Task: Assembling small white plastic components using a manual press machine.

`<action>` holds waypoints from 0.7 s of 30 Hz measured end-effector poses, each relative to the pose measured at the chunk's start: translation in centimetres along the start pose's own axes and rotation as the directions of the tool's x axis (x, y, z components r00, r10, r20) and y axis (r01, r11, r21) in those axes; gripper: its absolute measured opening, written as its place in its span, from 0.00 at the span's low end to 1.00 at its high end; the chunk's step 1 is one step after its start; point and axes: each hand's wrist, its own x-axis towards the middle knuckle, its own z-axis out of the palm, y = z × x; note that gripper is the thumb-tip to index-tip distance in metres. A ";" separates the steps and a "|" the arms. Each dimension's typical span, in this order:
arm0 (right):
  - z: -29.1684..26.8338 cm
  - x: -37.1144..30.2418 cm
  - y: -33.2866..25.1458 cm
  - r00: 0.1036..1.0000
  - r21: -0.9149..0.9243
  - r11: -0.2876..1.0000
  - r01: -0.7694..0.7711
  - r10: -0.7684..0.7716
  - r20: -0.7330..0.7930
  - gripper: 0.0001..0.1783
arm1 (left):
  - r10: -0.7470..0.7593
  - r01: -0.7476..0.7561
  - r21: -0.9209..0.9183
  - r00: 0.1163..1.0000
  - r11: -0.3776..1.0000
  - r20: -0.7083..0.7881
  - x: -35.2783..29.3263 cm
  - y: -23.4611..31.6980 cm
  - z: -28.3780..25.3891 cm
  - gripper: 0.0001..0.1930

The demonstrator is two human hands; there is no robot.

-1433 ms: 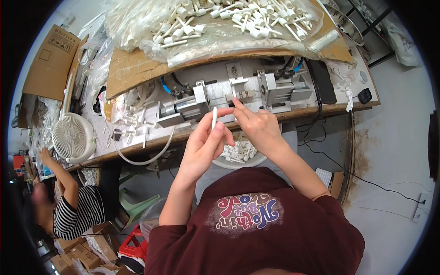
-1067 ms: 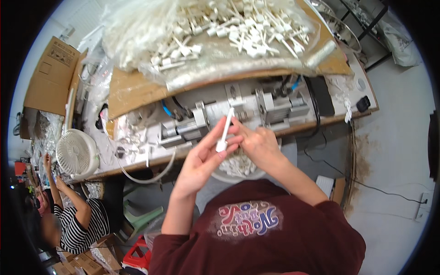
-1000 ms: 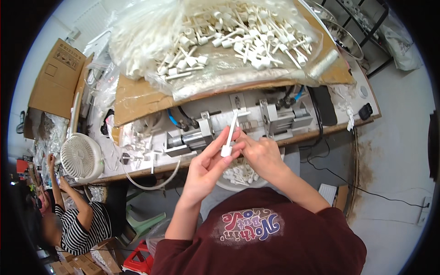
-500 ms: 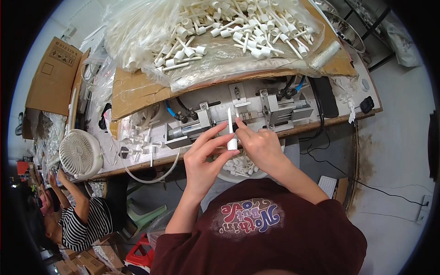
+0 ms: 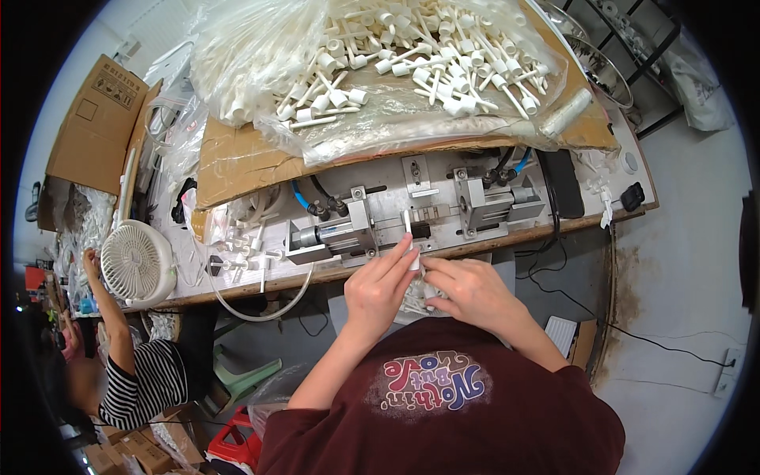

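Observation:
My left hand (image 5: pixel 374 294) pinches a white plastic stick with a wider cap-like end (image 5: pixel 408 223). Its thin end points away from me, and the fingers partly cover the wide end. Close by on the right is my right hand (image 5: pixel 475 291), its bent fingers slightly apart and reaching toward the wide end; I cannot tell whether they touch it. Below both hands, a basin holds similar white pieces (image 5: pixel 416 299), mostly hidden. Just beyond the stick, a metal clamping fixture (image 5: pixel 427 212) sits between two metal cylinder units (image 5: pixel 336 231) on the bench.
A heap of white capped sticks (image 5: pixel 467 67) lies on plastic film over cardboard (image 5: pixel 245 162). A white fan (image 5: pixel 138 265) and a clear hose (image 5: pixel 269 317) are at the left. Cables hang at the right. Another person in a striped shirt (image 5: pixel 146 380) works at the far left.
Both hands have moved lower, toward me, with the stick. My right fingers have left the stick's thin end and come down beside its wide end. The view has shifted slightly.

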 end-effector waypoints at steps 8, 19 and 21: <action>-2.9 1.2 0.9 0.984 -0.055 0.998 -0.013 0.003 -0.179 0.14 | 0.070 -0.079 0.145 0.996 0.986 0.062 0.9 -0.1 1.4 0.15; -8.0 6.5 3.1 0.852 0.165 0.980 -0.115 0.182 -0.491 0.09 | 0.039 -0.058 0.205 0.995 0.977 0.097 2.3 0.2 1.3 0.14; -9.3 8.6 4.1 0.822 0.144 0.973 -0.182 0.231 -0.520 0.10 | 0.029 -0.051 0.230 0.995 0.972 0.096 2.2 0.2 1.2 0.14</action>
